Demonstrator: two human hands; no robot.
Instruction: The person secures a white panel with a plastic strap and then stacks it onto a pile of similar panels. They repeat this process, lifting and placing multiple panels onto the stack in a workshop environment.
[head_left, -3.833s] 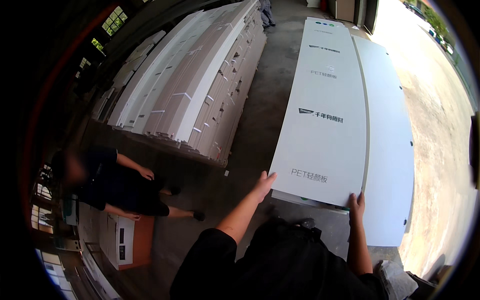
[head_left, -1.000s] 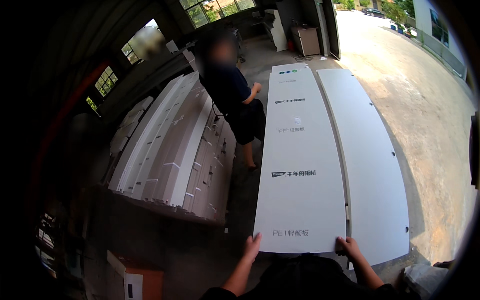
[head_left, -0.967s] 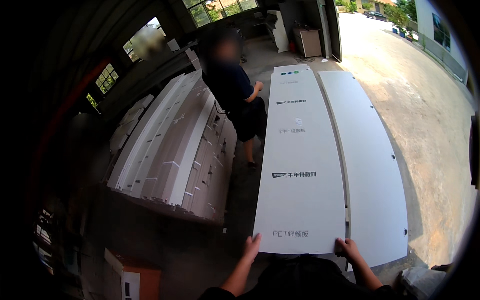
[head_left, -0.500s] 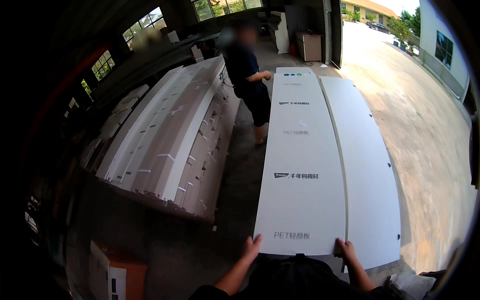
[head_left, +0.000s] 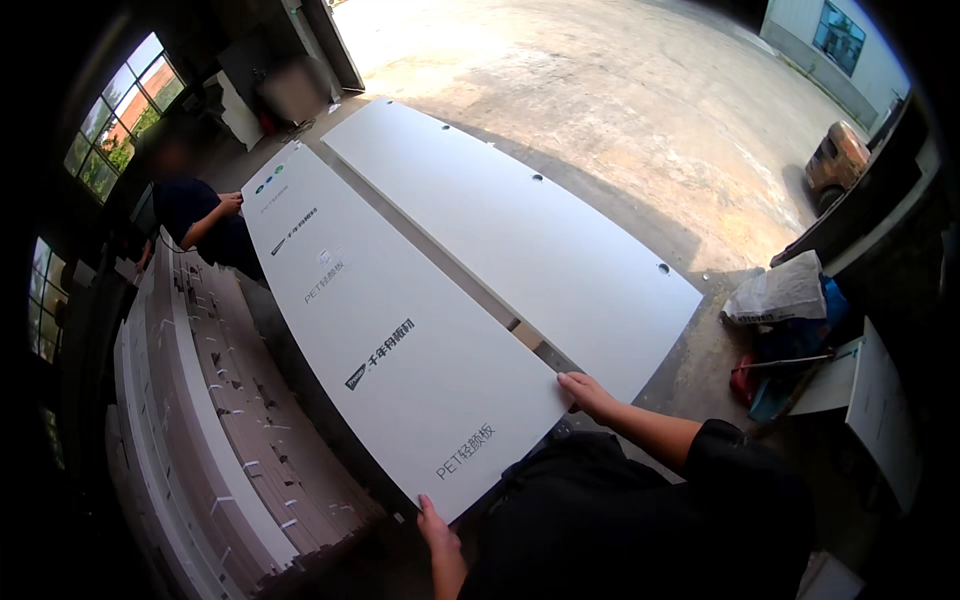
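Note:
A long white printed panel (head_left: 350, 290) stretches away from me, its near end at my body. My left hand (head_left: 437, 528) grips its near left corner, thumb on top and fingers hidden underneath. At the near right corner my right hand (head_left: 588, 395) holds the edge the same way. A second white panel (head_left: 500, 230), with several dark round holes along its far right edge, lies to the right, across a narrow gap. At the far left corner of the printed panel, a co-worker's hand (head_left: 231, 203) is at its edge.
A tall stack of strapped boards (head_left: 215, 400) stands on the left, close to the printed panel. To the right are a white sack (head_left: 785, 290) and a leaning white board (head_left: 885, 415). A sunlit concrete yard (head_left: 560, 90) lies past the doorway, with a vehicle (head_left: 838, 165) at right.
My view has swung to the right, so the panels now slant across it. The gap between the two panels has widened. Both my hands keep their hold on the printed panel.

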